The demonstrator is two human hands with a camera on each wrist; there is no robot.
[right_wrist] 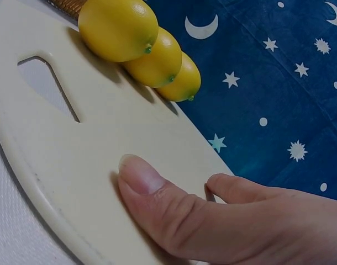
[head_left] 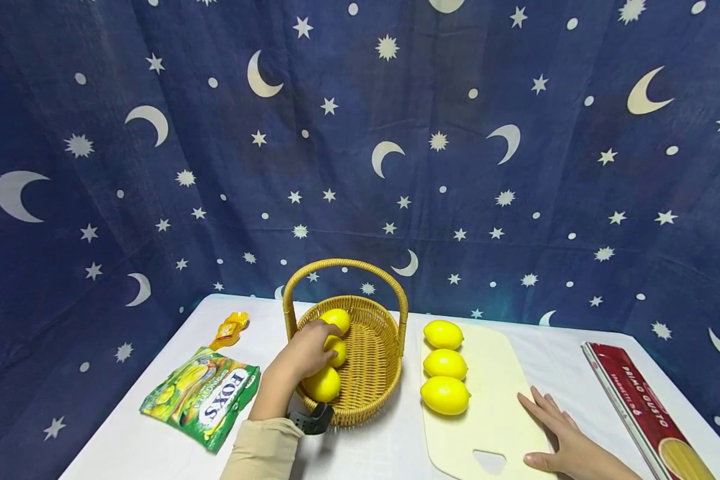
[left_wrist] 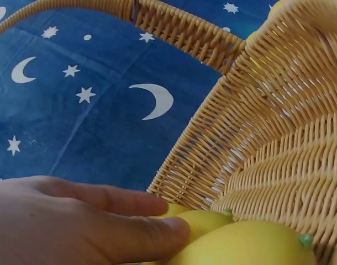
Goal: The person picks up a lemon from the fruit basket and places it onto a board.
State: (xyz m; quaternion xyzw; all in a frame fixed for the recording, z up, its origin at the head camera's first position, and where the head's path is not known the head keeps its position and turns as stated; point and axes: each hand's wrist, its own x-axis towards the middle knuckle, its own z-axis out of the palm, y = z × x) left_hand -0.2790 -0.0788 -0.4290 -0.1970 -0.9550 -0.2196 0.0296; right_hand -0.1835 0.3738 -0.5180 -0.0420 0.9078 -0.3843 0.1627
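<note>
My left hand reaches into a round wicker basket and holds the middle lemon of three that line its left side. Thumb and forefinger lie on that lemon in the left wrist view; the other fingers are hidden. A lemon sits behind it and another lemon in front. My right hand rests with fingers spread on the right edge of a cream cutting board. Three lemons stand in a row along the board's left edge.
The basket's tall handle arches over it. Left of it lie a green Fox's candy bag and a small orange packet. A red spaghetti box lies at the right. Behind the white table hangs a blue starry cloth.
</note>
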